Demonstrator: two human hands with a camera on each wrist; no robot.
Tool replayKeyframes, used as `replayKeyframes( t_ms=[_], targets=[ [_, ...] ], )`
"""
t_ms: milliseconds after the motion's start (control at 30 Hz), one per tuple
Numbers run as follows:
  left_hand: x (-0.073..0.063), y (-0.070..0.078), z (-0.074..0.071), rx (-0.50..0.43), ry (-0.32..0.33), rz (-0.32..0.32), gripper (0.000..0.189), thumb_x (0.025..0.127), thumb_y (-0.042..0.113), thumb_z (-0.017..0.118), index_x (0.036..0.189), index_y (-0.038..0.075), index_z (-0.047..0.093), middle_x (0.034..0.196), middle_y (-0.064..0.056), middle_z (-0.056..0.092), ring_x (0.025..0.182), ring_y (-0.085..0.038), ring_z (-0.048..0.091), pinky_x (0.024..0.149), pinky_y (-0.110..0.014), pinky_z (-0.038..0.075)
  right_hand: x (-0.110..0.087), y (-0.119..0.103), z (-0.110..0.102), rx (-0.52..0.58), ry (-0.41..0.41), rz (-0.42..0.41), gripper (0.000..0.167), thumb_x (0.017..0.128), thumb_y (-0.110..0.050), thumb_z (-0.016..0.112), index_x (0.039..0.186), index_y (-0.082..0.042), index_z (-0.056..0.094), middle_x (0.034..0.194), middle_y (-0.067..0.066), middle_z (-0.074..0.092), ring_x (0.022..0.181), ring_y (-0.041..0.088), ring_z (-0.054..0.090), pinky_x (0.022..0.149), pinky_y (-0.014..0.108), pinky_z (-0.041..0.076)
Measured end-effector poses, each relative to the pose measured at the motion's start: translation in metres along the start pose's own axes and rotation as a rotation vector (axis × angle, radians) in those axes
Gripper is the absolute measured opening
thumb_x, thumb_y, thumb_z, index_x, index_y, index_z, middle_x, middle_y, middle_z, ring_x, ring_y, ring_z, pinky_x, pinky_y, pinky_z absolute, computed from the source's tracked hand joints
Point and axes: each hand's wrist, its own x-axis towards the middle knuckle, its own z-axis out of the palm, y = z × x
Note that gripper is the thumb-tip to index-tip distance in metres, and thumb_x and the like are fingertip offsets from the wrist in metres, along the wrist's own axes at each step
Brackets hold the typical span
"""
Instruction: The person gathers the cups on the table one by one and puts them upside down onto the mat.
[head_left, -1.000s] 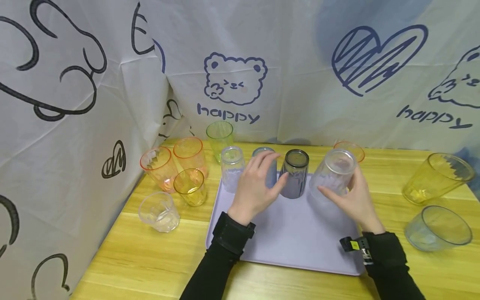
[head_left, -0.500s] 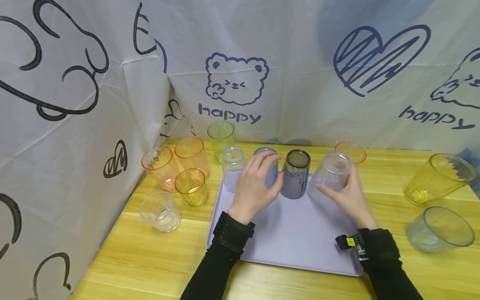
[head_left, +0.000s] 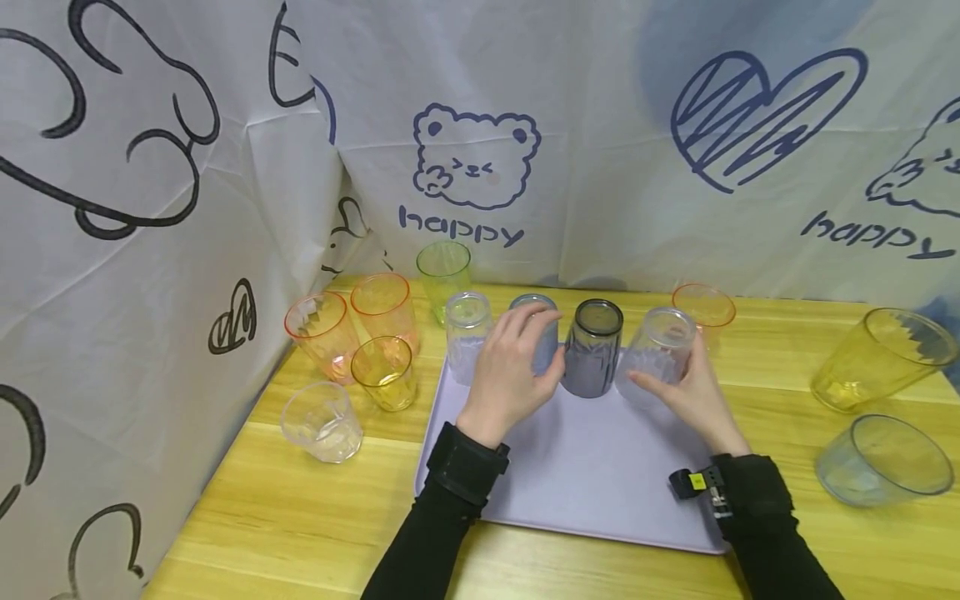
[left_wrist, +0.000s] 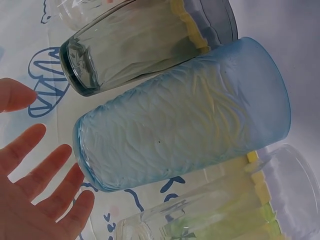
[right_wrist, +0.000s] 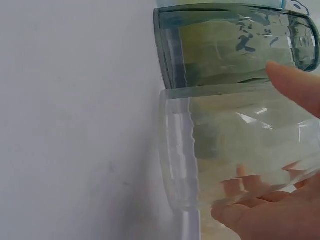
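Note:
On a lilac tray [head_left: 585, 475], several upside-down tumblers form a row along the back edge. My right hand [head_left: 703, 398] holds the rightmost clear tumbler [head_left: 654, 354], thumb at its front and fingers behind; in the right wrist view its rim is right beside the dark grey tumbler [right_wrist: 235, 47]. My left hand [head_left: 504, 375] hovers with spread, relaxed fingers before the blue tumbler [head_left: 542, 346]. The left wrist view shows those fingers apart from the blue tumbler [left_wrist: 180, 120], around its base end. Another clear tumbler [head_left: 462, 346] stands at the left end of the row.
Left of the tray stand upright cups: two orange ones [head_left: 322, 342], a yellow one [head_left: 384, 379], a clear one [head_left: 330, 429] and a green one [head_left: 442, 279]. To the right are a yellow cup [head_left: 862, 367] and a blue-grey cup [head_left: 862, 471]. An orange-rimmed cup [head_left: 716, 310] stands behind.
My right hand has moved left and slightly down with the clear tumbler, bringing it close to the dark grey one. The left hand has stayed almost still.

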Motion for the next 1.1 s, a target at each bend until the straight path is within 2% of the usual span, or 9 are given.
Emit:
replayKeyframes(
  t_ms=[100,233,367,500,733,867,1100],
  targets=[
    [0.0,0.0,0.0,0.013,-0.011,-0.015,0.04,0.089,0.021,0.071,0.127,0.013,0.064,0.134,-0.006,0.062,0.126,-0.026,0.058,0.11,-0.04,0.048,0.0,0.001,-0.003,-0.004,-0.019,0.018,0.104,0.082,-0.009,0.082,0.158,-0.006,0.011,0.154,0.029,0.034,0.142,0.05,0.034,0.115,0.072,0.027],
    [0.0,-0.003,-0.001,0.043,-0.024,-0.031,0.042,0.089,0.022,0.072,0.129,0.014,0.063,0.135,-0.007,0.061,0.126,-0.027,0.058,0.11,-0.04,0.048,-0.003,-0.004,-0.012,-0.048,-0.078,0.102,0.107,0.084,-0.016,0.081,0.159,-0.008,0.005,0.156,0.034,0.028,0.142,0.056,0.032,0.112,0.075,0.029],
    [0.0,-0.005,-0.002,0.077,-0.034,-0.033,0.045,0.088,0.021,0.075,0.131,0.014,0.062,0.136,-0.007,0.061,0.125,-0.027,0.059,0.109,-0.04,0.049,-0.005,-0.008,-0.02,-0.09,-0.134,0.15,0.108,0.084,-0.011,0.079,0.159,-0.005,0.001,0.154,0.04,0.025,0.139,0.062,0.031,0.111,0.074,0.033],
    [0.0,-0.007,-0.003,0.089,-0.047,-0.039,0.046,0.089,0.02,0.075,0.133,0.014,0.062,0.136,-0.008,0.061,0.125,-0.028,0.058,0.109,-0.04,0.048,-0.004,-0.005,-0.019,-0.101,-0.125,0.154,0.11,0.082,-0.005,0.079,0.16,-0.006,0.002,0.151,0.04,0.03,0.135,0.062,0.037,0.109,0.071,0.038],
    [0.0,-0.008,-0.002,0.114,-0.053,-0.041,0.046,0.088,0.02,0.076,0.132,0.015,0.063,0.136,-0.008,0.062,0.125,-0.027,0.058,0.109,-0.04,0.049,-0.004,0.002,-0.014,-0.194,-0.093,0.149,0.1,0.082,-0.005,0.08,0.157,-0.001,0.014,0.15,0.04,0.035,0.134,0.06,0.041,0.107,0.067,0.043],
    [0.001,-0.009,-0.002,0.112,-0.058,-0.049,0.047,0.088,0.02,0.077,0.132,0.015,0.063,0.136,-0.008,0.062,0.126,-0.028,0.058,0.109,-0.04,0.049,-0.004,0.003,-0.012,-0.195,-0.089,0.151,0.1,0.082,-0.004,0.079,0.157,-0.001,0.014,0.15,0.039,0.035,0.136,0.058,0.039,0.109,0.065,0.042],
    [0.001,-0.01,-0.002,0.113,-0.064,-0.057,0.047,0.088,0.021,0.076,0.132,0.015,0.063,0.136,-0.007,0.062,0.126,-0.027,0.057,0.11,-0.04,0.048,-0.004,0.003,-0.01,-0.22,-0.095,0.166,0.102,0.083,-0.006,0.079,0.157,-0.001,0.01,0.148,0.042,0.035,0.131,0.063,0.043,0.106,0.067,0.044]
  ],
)
